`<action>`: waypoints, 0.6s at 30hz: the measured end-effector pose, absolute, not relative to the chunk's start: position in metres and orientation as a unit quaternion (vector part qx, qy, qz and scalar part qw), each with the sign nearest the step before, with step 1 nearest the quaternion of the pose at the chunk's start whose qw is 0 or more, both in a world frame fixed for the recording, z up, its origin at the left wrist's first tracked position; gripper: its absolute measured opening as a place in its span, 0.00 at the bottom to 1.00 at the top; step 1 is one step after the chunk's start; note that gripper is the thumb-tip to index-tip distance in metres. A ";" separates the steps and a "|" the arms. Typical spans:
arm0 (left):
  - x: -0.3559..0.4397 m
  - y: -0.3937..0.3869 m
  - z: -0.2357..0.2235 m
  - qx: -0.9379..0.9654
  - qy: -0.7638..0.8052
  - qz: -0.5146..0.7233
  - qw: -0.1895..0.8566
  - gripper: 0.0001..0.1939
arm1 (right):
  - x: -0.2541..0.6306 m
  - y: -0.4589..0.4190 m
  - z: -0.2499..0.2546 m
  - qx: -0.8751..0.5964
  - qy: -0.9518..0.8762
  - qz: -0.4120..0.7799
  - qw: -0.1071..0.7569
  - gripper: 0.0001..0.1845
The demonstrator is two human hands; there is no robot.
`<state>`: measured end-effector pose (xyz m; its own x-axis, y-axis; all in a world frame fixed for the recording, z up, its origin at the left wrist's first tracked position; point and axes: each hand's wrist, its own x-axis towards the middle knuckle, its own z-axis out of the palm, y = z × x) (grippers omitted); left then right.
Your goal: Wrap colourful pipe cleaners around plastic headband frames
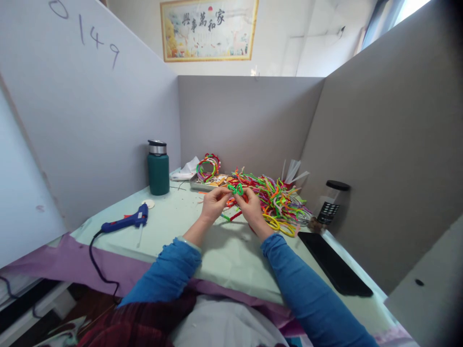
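I see the left hand [216,202] and right hand [252,207] both pinching a looped green pipe cleaner [236,189], which sits between their fingertips over the bench [231,260]. Just beyond lies a heap of coloured pipe cleaners [278,196]. On the left partition [90,106] I read handwritten "0149"; the wall poster [208,41] carries "家和萬事興". The black label [328,212] on the jar [338,196] is too small for me.
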<state>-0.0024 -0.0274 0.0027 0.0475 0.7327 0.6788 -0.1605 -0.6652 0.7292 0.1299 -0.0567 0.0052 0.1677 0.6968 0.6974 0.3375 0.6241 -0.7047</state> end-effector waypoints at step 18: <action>-0.002 -0.033 0.010 0.596 0.222 0.643 0.428 0.12 | 0.127 -0.059 0.004 -0.404 -0.631 0.133 0.649 0.15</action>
<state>-0.0015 -0.0332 0.0095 0.0751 0.8138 0.5763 -0.2860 -0.5361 0.7943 0.1269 -0.0594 0.0043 0.1682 0.6825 0.7113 0.3372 0.6382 -0.6921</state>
